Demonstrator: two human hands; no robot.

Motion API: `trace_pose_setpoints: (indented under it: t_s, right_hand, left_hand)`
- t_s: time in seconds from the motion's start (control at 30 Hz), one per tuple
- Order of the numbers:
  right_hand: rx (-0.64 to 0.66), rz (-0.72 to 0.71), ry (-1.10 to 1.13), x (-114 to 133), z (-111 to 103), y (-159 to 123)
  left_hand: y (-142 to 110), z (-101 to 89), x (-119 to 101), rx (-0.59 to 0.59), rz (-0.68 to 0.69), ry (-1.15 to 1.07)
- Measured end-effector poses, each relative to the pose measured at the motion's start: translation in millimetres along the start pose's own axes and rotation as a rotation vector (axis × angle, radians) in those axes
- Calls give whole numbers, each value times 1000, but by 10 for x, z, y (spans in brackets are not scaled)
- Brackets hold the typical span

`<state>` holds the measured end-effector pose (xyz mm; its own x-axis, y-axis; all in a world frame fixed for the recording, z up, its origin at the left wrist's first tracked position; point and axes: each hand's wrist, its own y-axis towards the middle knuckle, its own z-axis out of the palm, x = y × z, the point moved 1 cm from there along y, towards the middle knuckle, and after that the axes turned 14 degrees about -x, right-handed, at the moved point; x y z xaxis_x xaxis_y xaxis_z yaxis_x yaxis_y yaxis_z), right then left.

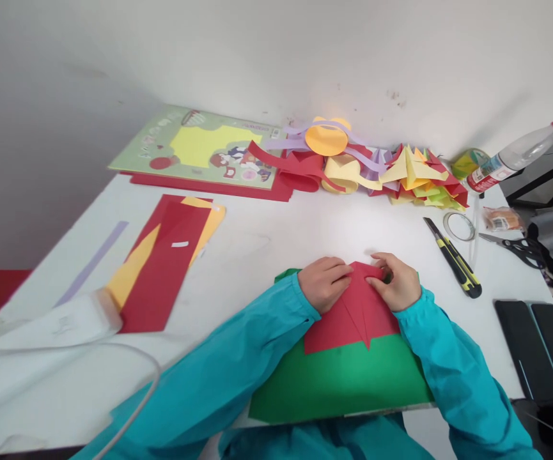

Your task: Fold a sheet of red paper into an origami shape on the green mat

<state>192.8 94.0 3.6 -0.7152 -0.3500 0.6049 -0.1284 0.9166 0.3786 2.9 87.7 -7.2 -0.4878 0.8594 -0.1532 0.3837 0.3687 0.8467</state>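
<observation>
A folded piece of red paper (pixel 336 327) lies on a green sheet (pixel 348 383) near the table's front edge. Creases run down its middle to a point that sticks out over the green. My left hand (pixel 323 282) is closed on its upper left part, with the fingertips by the top fold. On the upper right, my right hand (pixel 398 284) pinches the paper's edge between thumb and bent index finger. Both hands hide parts of the paper's sides.
Folded paper pieces (pixel 420 172) and curled strips line the wall beside a green pad (pixel 137 150). At right are a cutter (pixel 453 259), tape roll (pixel 459 225), scissors (pixel 520 248), bottle (pixel 516 156) and phone-like dark slabs (pixel 513 342). Red sheets (pixel 161 281) and a white corded device (pixel 60 326) lie left.
</observation>
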Motion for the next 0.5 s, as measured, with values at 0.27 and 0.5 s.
trace_pose_setpoints:
  t_s: [0.27, 0.5]
  right_hand:
    - [-53, -441, -293, 178, -18, -101]
    - [-141, -51, 182, 74, -125, -10]
  left_hand:
    - [-11, 11, 1, -13, 3, 3]
    - [42, -144, 56, -152, -565, -298]
